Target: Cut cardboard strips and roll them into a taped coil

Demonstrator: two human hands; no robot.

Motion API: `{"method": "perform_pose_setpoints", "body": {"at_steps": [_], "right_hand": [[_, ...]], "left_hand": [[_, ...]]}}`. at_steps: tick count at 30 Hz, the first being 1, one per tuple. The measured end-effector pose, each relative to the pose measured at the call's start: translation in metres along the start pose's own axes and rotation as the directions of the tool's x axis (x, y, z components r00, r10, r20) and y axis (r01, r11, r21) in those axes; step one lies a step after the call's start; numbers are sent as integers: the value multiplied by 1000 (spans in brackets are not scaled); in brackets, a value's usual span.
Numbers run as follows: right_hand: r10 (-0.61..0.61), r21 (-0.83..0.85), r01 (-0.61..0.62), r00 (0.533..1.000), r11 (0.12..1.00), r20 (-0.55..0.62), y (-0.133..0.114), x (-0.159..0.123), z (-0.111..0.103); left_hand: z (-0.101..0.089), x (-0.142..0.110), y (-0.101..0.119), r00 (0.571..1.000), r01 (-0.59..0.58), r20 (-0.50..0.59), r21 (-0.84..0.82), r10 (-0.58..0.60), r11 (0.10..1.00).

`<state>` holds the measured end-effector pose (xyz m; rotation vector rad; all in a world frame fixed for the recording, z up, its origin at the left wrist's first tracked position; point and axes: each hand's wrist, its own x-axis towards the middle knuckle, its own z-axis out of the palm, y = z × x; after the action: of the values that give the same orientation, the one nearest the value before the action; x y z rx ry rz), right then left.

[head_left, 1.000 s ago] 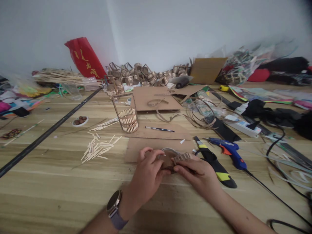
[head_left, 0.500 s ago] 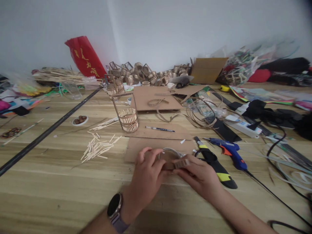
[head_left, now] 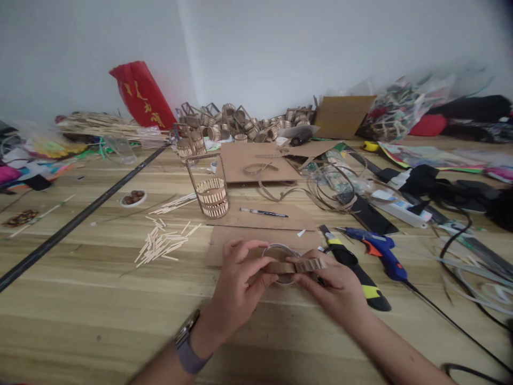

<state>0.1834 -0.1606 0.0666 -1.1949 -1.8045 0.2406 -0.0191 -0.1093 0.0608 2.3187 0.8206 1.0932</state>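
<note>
A brown corrugated cardboard strip (head_left: 308,265) runs between my two hands, its ridged part toward the right. My left hand (head_left: 242,275) pinches the strip's left part between thumb and fingers. At the other side, my right hand (head_left: 339,286) grips it close to the ridges. Just behind and below the strip a round, pale-rimmed ring (head_left: 279,246) shows; my fingers hide part of it, and I cannot tell what it is. Under it lies a flat cardboard sheet (head_left: 236,238). Beyond stands a small stick-sided basket (head_left: 212,198) with a tall handle.
To the right lie a black-and-yellow utility knife (head_left: 363,278) and a blue glue gun (head_left: 382,251) with its cord. Loose short sticks (head_left: 160,243) are scattered on the left. A pen (head_left: 263,212) rests on cardboard; coiled cardboard strips (head_left: 331,187) and a power strip (head_left: 403,207) sit behind.
My left wrist has turned, so the watch face now points away. The strip shows straighter between my hands, and more of the ring is visible beneath it.
</note>
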Motion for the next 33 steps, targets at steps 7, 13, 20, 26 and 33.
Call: {"method": "perform_pose_setpoints", "body": {"at_steps": [7,13,20,26,33], "right_hand": [[-128,-41,130,991,991,44,4,-2,-3],[-148,-137,170,977,976,154,5,-3,-2],[-175,-287,233,961,929,213,11,-9,5],[-130,-287,192,967,939,220,8,-10,7],[8,-124,6,994,992,113,4,-3,-2]], "left_hand": [[2,-2,4,993,-109,-16,210,115,972],[6,-5,5,989,-140,3,376,150,916],[16,-8,7,965,-208,-18,554,261,806],[17,-9,6,979,-177,-1,502,205,847],[6,-3,0,995,-61,-63,259,80,964]]}}
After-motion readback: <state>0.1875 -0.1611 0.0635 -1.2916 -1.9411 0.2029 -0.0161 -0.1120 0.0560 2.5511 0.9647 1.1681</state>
